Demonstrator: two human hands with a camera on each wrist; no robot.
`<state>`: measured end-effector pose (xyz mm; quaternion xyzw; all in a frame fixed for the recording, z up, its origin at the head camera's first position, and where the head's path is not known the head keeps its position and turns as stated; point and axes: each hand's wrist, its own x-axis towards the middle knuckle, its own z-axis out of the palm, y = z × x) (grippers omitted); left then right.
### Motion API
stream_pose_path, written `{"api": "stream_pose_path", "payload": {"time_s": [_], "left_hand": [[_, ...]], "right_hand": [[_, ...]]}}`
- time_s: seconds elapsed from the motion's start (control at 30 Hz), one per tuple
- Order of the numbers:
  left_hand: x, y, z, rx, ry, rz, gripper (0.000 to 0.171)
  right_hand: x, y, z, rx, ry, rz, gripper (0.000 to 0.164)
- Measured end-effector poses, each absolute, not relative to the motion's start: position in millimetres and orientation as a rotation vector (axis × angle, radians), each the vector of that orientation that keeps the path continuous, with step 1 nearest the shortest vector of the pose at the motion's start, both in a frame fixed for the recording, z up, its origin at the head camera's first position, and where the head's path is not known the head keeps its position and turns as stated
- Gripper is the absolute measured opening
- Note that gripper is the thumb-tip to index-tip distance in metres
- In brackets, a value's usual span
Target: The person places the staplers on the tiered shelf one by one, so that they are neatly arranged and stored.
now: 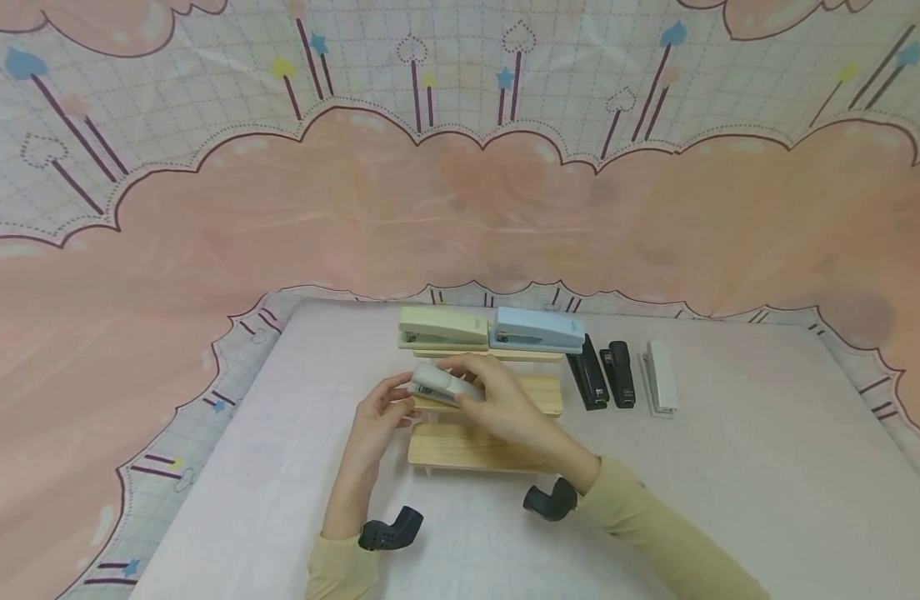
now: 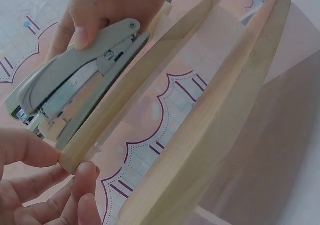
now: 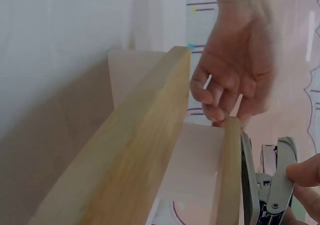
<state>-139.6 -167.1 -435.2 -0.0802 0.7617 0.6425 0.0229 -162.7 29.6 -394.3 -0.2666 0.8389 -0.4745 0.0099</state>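
Note:
My right hand (image 1: 497,398) grips a light grey stapler (image 1: 434,381) from behind and above, at the middle tier (image 1: 541,393) of a wooden stepped rack. In the left wrist view the stapler (image 2: 60,85) lies lengthwise along that board, its base against or just over the wood. At the board's left end, my left hand (image 1: 377,414) pinches the corner between thumb and fingers. The right wrist view shows the left hand (image 3: 240,65) at the board's end and the stapler (image 3: 280,185) under right fingertips (image 3: 305,172).
On the top tier sit a pale green stapler (image 1: 443,327) and a light blue stapler (image 1: 538,330). Right of the rack stand two black staplers (image 1: 591,379) (image 1: 621,375) and a white stapler (image 1: 661,379). The lowest wooden tier (image 1: 475,447) is nearest me.

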Motion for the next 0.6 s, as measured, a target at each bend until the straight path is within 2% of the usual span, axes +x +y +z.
{"api": "stream_pose_path", "payload": {"time_s": [0.23,0.6], "left_hand": [[-139.2,-167.5,-435.4,-0.248,2.36,1.989,0.042],[-139.7,-167.5,-436.3,-0.258,2.368,1.98,0.042]], "right_hand": [[-158.6,25.7,-397.7,-0.848,2.711,-1.403,0.046],[-158.7,22.6,-399.4,-1.049,2.937,-1.202,0.043]]}}
